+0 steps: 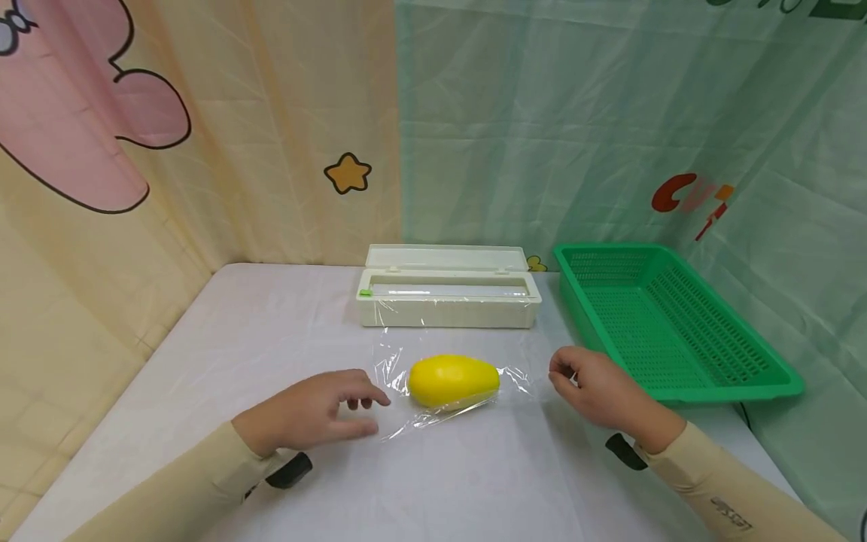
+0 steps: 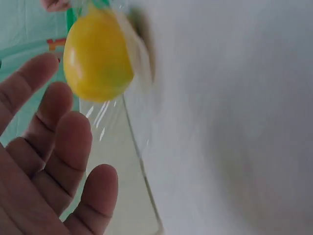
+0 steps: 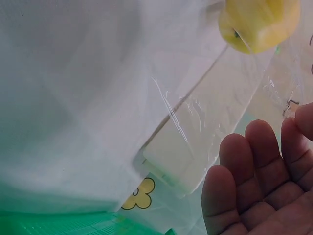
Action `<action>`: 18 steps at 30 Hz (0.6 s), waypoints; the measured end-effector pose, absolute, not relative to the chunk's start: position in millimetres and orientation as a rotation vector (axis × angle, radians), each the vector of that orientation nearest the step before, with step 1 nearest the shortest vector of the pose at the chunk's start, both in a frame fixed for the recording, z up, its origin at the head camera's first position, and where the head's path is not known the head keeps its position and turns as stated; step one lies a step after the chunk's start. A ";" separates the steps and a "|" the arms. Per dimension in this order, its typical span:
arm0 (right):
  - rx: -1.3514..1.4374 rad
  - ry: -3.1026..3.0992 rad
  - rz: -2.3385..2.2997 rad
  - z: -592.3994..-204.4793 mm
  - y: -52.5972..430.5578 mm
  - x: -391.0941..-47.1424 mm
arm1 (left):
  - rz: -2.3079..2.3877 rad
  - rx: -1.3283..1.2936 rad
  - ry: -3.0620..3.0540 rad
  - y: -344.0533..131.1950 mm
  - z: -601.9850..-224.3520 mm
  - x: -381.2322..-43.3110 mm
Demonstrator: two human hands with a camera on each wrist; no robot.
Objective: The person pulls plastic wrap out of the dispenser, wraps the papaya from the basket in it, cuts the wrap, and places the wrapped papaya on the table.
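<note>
Cream curtain [image 1: 271, 150] on the left meets a pale green curtain [image 1: 515, 135] behind a white-covered table [image 1: 291, 324]. Left hand [image 1: 311, 410]: fingers apart and loosely bent, thumb separate, just beside the left edge of a clear, shiny plastic film [image 1: 393, 365]. Centre: a smooth yellow oval fruit [image 1: 452, 380] lies between the hands on the film, which runs back to an open off-white rectangular box [image 1: 447, 315] with its lid raised. Right hand [image 1: 599, 391]: thumb and index together, pinching the film's right edge, other fingers gently curved. Far right: a green perforated plastic basket [image 1: 745, 393], its near-left wall close behind the right hand. Right wrist view alone shows a dark spot [image 3: 236, 34] on the fruit's end and the fingertip contact clearly; head view alone gives the whole layout. White surface extends left of the left hand and in front of the fruit; the basket borders the right side.
</note>
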State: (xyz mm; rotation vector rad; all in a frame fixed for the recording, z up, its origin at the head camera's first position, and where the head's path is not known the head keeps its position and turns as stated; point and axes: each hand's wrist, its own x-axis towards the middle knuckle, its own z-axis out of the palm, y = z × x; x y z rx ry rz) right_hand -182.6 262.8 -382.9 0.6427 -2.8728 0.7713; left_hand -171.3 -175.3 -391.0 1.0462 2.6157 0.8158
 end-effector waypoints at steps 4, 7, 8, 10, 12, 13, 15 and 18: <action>0.646 -2.878 0.776 -382.1 261.6 -182.5 | 0.576 1.187 2.630 -156.1 -407.6 -154.6; 0.648 -2.883 0.776 -380.8 260.5 -182.3 | 0.393 1.212 2.712 -147.7 -415.2 -150.1; 0.644 -2.888 0.777 -380.2 260.2 -182.2 | 0.365 1.219 2.739 -146.9 -417.0 -150.2; 0.644 -2.890 0.781 -379.8 260.0 -182.1 | 0.346 1.223 2.772 -147.7 -419.0 -151.6; 0.648 -2.888 0.781 -379.1 260.2 -181.7 | 0.353 1.244 2.787 -149.6 -419.7 -153.9; 0.651 -2.884 0.782 -379.0 260.5 -181.5 | 0.368 1.253 2.788 -150.7 -419.9 -155.1; 0.653 -2.880 0.784 -379.0 260.9 -181.2 | 0.424 1.254 2.780 -153.0 -419.2 -157.9; 0.655 -2.878 0.789 -379.2 261.2 -181.0 | 0.538 1.229 2.751 -156.7 -417.1 -162.9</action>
